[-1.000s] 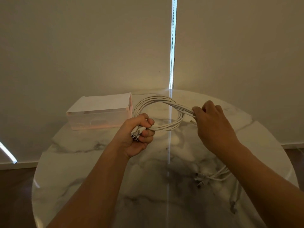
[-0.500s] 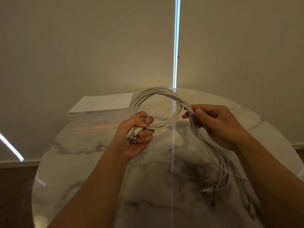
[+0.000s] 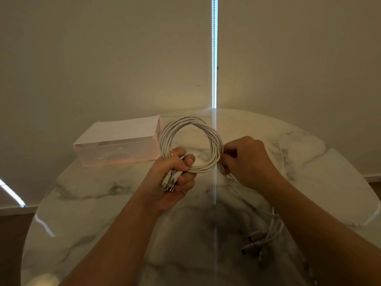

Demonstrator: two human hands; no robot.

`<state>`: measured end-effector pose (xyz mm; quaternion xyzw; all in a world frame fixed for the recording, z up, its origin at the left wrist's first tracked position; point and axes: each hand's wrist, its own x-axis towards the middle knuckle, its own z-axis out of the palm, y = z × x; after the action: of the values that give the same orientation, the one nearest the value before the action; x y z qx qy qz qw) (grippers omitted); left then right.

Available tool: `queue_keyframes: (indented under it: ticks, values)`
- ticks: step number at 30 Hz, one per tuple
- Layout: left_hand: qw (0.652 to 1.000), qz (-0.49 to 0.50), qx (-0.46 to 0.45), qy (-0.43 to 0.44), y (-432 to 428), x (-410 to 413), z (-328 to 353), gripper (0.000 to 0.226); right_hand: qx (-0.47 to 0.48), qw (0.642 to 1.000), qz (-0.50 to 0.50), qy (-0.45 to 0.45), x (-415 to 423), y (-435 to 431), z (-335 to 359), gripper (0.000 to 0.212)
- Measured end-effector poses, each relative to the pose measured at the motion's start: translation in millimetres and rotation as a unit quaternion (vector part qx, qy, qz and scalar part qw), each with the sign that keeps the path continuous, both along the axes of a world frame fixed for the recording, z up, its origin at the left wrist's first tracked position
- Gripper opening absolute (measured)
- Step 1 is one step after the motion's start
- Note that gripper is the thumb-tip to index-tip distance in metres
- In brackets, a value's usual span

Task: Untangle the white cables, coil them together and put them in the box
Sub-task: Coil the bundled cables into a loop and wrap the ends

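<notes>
Several white cables point(image 3: 185, 129) form one round loop held above the marble table point(image 3: 107, 199). My left hand point(image 3: 175, 182) grips the bottom of the loop, with a bunch of plug ends sticking out below its fingers. At the loop's right side my right hand point(image 3: 249, 159) pinches the strands. From there the loose tails run down under my right forearm to the free plugs point(image 3: 252, 243) lying on the table. The translucent pink box point(image 3: 117, 149) with a white lid stands at the back left, just left of the loop.
The round table ends close behind the box against a plain wall. A bright vertical light strip point(image 3: 214, 58) runs down the wall and reflects on the tabletop. Dark floor point(image 3: 12, 240) shows at the left.
My right hand has swung the strands round and in toward the loop's right side, so the loop is tighter. The left hand has kept its grip in place.
</notes>
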<state>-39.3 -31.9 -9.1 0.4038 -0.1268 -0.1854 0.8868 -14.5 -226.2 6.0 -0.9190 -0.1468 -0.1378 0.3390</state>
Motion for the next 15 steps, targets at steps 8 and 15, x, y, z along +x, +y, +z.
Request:
queue_keyframes:
  ticks: [8, 15]
  values:
    - [0.997, 0.055, 0.030, 0.036, -9.4, 0.5, -1.3, 0.031, 0.224, 0.957, 0.079, 0.164, 5.2, 13.4, 41.8, 0.034]
    - [0.987, 0.066, 0.132, 0.062, -10.6, -1.0, -2.9, 0.029, 0.027, 0.999, -0.013, 0.033, 0.5, 22.8, 29.5, 0.021]
